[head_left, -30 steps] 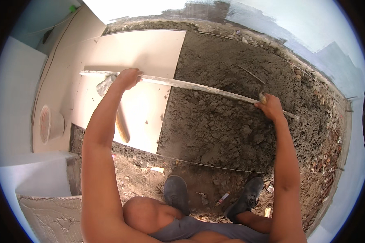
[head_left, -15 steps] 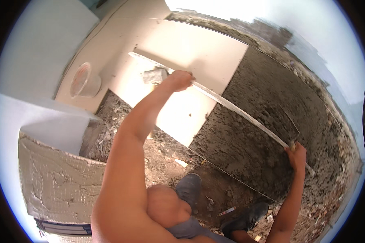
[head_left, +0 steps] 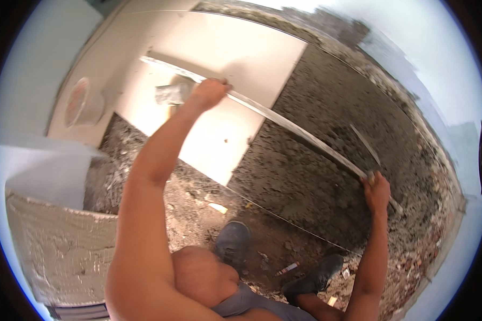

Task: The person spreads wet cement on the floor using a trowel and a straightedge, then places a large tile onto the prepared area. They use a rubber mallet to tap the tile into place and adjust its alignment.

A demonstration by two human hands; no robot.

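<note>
A long, pale straightedge (head_left: 297, 129) runs diagonally from the cream tiles (head_left: 257, 45) across the rough grey mortar bed (head_left: 316, 192). My left hand (head_left: 211, 93) grips it over the tiles, fingers wrapped round it. Toward its lower right end, my right hand (head_left: 376, 191) is closed on it together with the handle of a trowel, whose narrow blade (head_left: 365, 142) points up over the mortar. Behind my left forearm a grey-headed mallet (head_left: 166, 93) lies on the tile, most of its handle hidden.
A whitish bucket (head_left: 84, 104) stands at the left on tile. Below it is a mortar-coated step (head_left: 59, 246). A string line (head_left: 292, 223) crosses near my shoes (head_left: 233, 246). Rubble borders the bed along the walls (head_left: 466, 139); small scraps lie in the dirt.
My view has turned, swinging the straightedge to a steeper diagonal in the picture. Both hands keep their hold on it; whether it slid over the bed is hard to tell.
</note>
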